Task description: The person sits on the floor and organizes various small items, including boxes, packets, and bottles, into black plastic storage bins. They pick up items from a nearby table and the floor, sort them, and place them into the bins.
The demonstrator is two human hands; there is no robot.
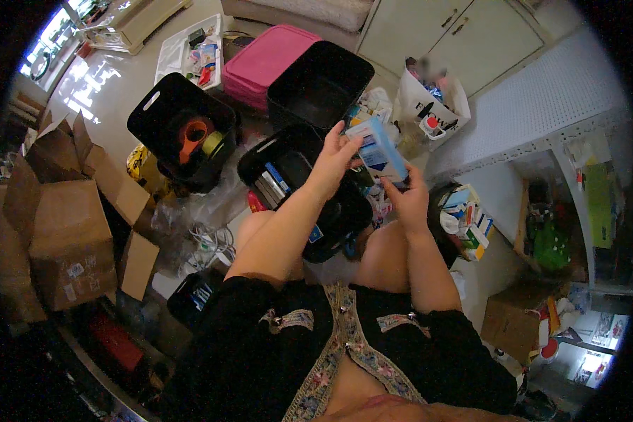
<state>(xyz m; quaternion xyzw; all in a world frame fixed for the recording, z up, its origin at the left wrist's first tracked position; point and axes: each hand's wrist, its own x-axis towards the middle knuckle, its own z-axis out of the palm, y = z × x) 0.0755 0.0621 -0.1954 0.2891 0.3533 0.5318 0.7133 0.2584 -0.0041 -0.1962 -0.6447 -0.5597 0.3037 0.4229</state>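
A light-blue and white carton (378, 150) is held between my two hands, tilted above the floor. My left hand (338, 155) grips its upper left end, with the thumb on the printed face. At the lower right corner, the fingers and thumb of my right hand (409, 198) pinch the carton. Below my left forearm stands a black plastic bin (253, 166) with several narrow boxes (271, 184) upright inside. Another black bin (343, 216), partly hidden by my forearm, sits between my knees with a small blue packet (315, 233) in it.
A black bin (174, 100) holds an orange tape dispenser (194, 138) and a yellow-green roll (212, 143). Behind are a large black bin (316, 79), a pink lidded box (269, 53) and a white bag (432, 100). Cardboard boxes (71, 237) stand left; medicine-type cartons (469, 221) are piled right.
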